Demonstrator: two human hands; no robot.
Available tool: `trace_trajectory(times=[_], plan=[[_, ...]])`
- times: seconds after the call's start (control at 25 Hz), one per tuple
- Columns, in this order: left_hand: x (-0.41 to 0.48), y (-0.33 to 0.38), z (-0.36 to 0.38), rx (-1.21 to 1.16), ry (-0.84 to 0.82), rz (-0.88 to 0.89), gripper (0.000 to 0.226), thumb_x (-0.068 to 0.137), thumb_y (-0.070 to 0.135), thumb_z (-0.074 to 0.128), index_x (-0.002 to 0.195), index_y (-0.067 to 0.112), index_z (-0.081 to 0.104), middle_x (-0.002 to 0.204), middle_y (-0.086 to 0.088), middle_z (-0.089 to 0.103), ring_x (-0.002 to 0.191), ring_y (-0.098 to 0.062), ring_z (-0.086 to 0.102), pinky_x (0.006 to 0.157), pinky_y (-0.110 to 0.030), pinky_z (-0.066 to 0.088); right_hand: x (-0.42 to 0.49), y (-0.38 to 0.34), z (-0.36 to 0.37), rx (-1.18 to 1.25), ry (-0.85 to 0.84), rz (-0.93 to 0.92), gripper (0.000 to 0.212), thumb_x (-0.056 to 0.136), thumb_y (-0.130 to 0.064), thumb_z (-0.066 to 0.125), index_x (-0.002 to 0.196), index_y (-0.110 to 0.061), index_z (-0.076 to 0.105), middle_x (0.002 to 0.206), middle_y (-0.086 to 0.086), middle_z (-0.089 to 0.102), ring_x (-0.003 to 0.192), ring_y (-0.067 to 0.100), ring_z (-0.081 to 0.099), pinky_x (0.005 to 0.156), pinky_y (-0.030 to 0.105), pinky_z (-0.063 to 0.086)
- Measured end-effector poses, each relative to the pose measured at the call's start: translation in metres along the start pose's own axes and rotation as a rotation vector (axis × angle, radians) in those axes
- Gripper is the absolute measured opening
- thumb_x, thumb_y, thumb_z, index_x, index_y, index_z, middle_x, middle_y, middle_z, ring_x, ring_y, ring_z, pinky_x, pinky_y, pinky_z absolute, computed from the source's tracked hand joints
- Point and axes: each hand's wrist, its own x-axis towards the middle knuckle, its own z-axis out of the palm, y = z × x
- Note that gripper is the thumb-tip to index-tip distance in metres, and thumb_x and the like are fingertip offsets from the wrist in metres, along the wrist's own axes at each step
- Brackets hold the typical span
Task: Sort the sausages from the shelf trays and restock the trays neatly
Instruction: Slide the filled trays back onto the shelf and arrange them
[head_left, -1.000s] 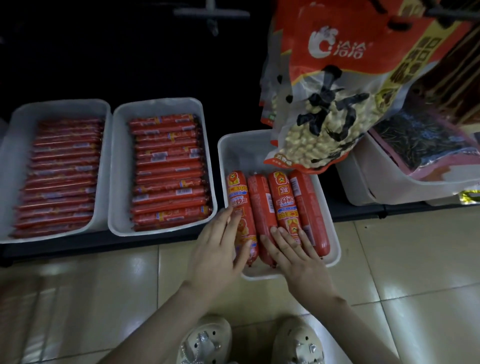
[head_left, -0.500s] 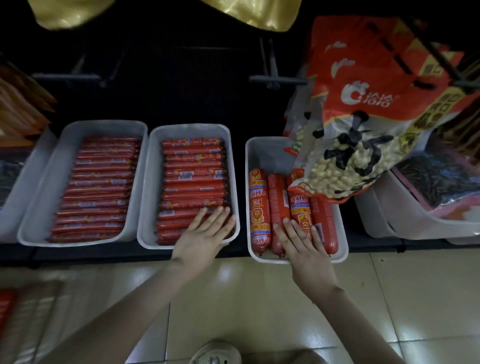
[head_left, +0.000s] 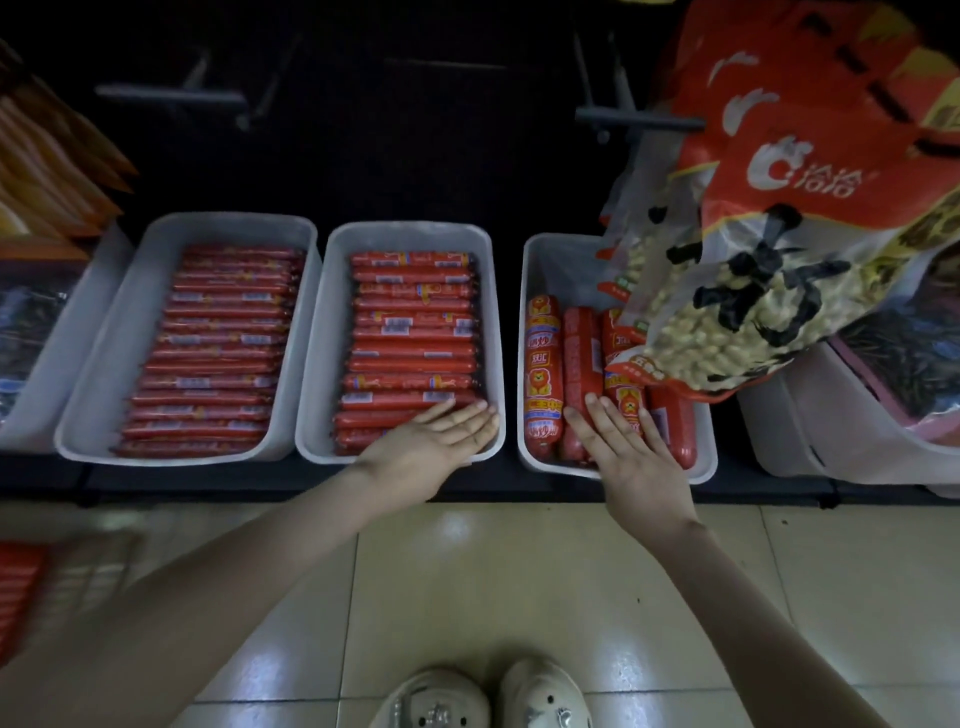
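Observation:
Three white trays stand side by side on a low dark shelf. The left tray (head_left: 98, 395) and the middle tray (head_left: 324, 364) each hold several thin red sausages (head_left: 410, 343) lying crosswise in a neat stack. The right tray (head_left: 535, 260) holds several thick red sausages (head_left: 543, 374) lying lengthwise. My left hand (head_left: 436, 441) lies flat with straight fingers on the front right corner of the middle tray's sausages. My right hand (head_left: 623, 447) rests flat on the near ends of the thick sausages.
A large red snack bag of peanuts (head_left: 753, 260) hangs over the back right of the right tray. More bins (head_left: 831, 431) with dark packets stand to the right, another bin (head_left: 47, 364) far left. Tiled floor (head_left: 519, 571) and my shoes (head_left: 483, 696) lie below.
My left hand moved from the thick sausages in the right tray over to the middle tray's front corner. My right hand stayed on the thick sausages. The view shifted left.

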Motion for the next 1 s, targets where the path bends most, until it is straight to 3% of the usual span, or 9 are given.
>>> trace_trajectory(times=[0.12, 0.24, 0.32, 0.48, 0.6, 0.72, 0.84, 0.92, 1.0], plan=[[0.008, 0.002, 0.001, -0.008, -0.103, -0.022, 0.052, 0.096, 0.016, 0.018, 0.147, 0.01, 0.007, 0.153, -0.002, 0.006, 0.142, -0.015, 0.007, 0.116, -0.036, -0.001, 0.006, 0.009, -0.006, -0.003, -0.045, 0.004, 0.105, 0.057, 0.011, 0.07, 0.146, -0.022, 0.027, 0.149, 0.006, 0.039, 0.138, 0.016, 0.031, 0.112, 0.042, 0.017], [0.006, 0.014, -0.002, -0.06, -0.057, -0.133, 0.068, 0.083, 0.018, 0.069, 0.143, 0.011, 0.037, 0.148, -0.002, 0.034, 0.135, -0.018, 0.041, 0.114, -0.037, 0.017, 0.008, 0.013, -0.014, 0.004, -0.138, 0.049, 0.113, 0.053, 0.001, 0.083, 0.148, -0.02, 0.024, 0.15, 0.007, 0.037, 0.14, 0.02, 0.026, 0.114, 0.042, 0.015], [0.003, 0.019, -0.008, -0.036, -0.047, -0.225, 0.075, 0.074, 0.031, 0.08, 0.14, 0.016, 0.048, 0.145, -0.006, 0.045, 0.131, -0.02, 0.048, 0.113, -0.039, 0.023, 0.008, 0.001, -0.024, 0.063, -0.146, 0.087, 0.118, 0.054, -0.016, 0.089, 0.15, -0.018, 0.019, 0.151, 0.01, 0.035, 0.141, 0.023, 0.021, 0.116, 0.042, 0.009], [-0.037, 0.002, -0.018, -0.05, -0.039, -0.502, 0.093, 0.068, 0.053, 0.076, 0.144, 0.013, 0.04, 0.149, -0.018, 0.036, 0.138, -0.032, 0.037, 0.115, -0.049, 0.014, 0.024, -0.077, -0.04, 0.198, -0.034, -0.065, 0.109, 0.067, -0.03, 0.082, 0.151, -0.017, 0.014, 0.153, 0.008, 0.032, 0.143, 0.022, 0.018, 0.116, 0.04, 0.009], [-0.072, -0.02, -0.01, 0.031, -0.053, -0.5, 0.062, 0.077, 0.04, 0.07, 0.13, 0.009, 0.059, 0.136, -0.023, 0.052, 0.128, -0.035, 0.049, 0.113, -0.047, 0.017, 0.065, -0.128, -0.027, 0.268, 0.031, -0.136, 0.096, 0.073, -0.03, 0.078, 0.15, -0.013, 0.024, 0.15, 0.008, 0.039, 0.14, 0.022, 0.03, 0.116, 0.036, 0.018], [-0.078, -0.024, -0.004, 0.006, -0.066, -0.406, 0.042, 0.083, 0.017, 0.044, 0.116, 0.012, 0.068, 0.121, -0.014, 0.066, 0.118, -0.03, 0.059, 0.115, -0.04, 0.014, 0.084, -0.142, -0.011, 0.193, -0.081, -0.087, 0.085, 0.051, -0.017, 0.092, 0.128, -0.007, 0.059, 0.125, 0.013, 0.063, 0.112, 0.028, 0.063, 0.085, 0.04, 0.056], [-0.074, -0.016, -0.004, -0.027, -0.044, -0.335, 0.043, 0.082, 0.014, 0.043, 0.115, 0.014, 0.069, 0.119, -0.008, 0.068, 0.117, -0.027, 0.06, 0.116, -0.038, 0.014, 0.073, -0.137, -0.009, 0.134, -0.122, -0.048, 0.082, 0.043, -0.003, 0.091, 0.121, -0.005, 0.065, 0.117, 0.014, 0.067, 0.1, 0.033, 0.068, 0.069, 0.042, 0.06], [-0.075, -0.014, -0.005, 0.01, -0.008, -0.289, 0.042, 0.083, 0.014, 0.056, 0.125, 0.013, 0.063, 0.127, -0.009, 0.062, 0.123, -0.025, 0.055, 0.119, -0.037, 0.007, 0.069, -0.135, -0.013, 0.123, -0.156, -0.05, 0.084, 0.045, -0.007, 0.092, 0.123, -0.005, 0.063, 0.121, 0.014, 0.065, 0.104, 0.034, 0.066, 0.075, 0.043, 0.059], [-0.084, -0.021, -0.009, 0.019, 0.065, -0.318, 0.073, 0.077, 0.027, 0.077, 0.14, 0.011, 0.044, 0.141, -0.012, 0.048, 0.134, -0.025, 0.042, 0.12, -0.039, 0.003, 0.07, -0.137, -0.021, 0.165, -0.197, -0.03, 0.09, 0.064, -0.027, 0.087, 0.139, -0.004, 0.044, 0.14, 0.014, 0.05, 0.125, 0.033, 0.051, 0.101, 0.045, 0.044]])
